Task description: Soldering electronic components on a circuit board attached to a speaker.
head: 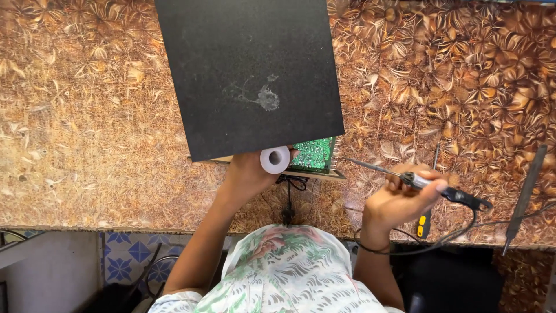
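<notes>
The right hand [399, 200], low and right of the middle of the frame, is curled tight around a soldering iron [417, 181]. The iron's long thin tip points up and to the left, toward the green circuit board [314, 154]. The tip stops just short of the board's right edge, near it but not touching. The iron's dark back end sticks out to the right, and its black cord [440, 243] loops down under the wrist.

The left hand [249, 177] is just left of the board, nearer to it than the right hand is. It holds a small white spool [275, 159], likely solder wire, though the fingers are hidden, so how they grip is hard to tell.

Only a small part of the board shows. A big black flat panel [249, 72] covers the rest and fills the top middle of the frame.

Everything sits on a table [87, 116] with a brown leaf-pattern cover. To the right lie a screwdriver with a yellow and black handle [424, 223] and a thin dark tool [524, 194]. At the lower left is a blue patterned tile floor [130, 255].
</notes>
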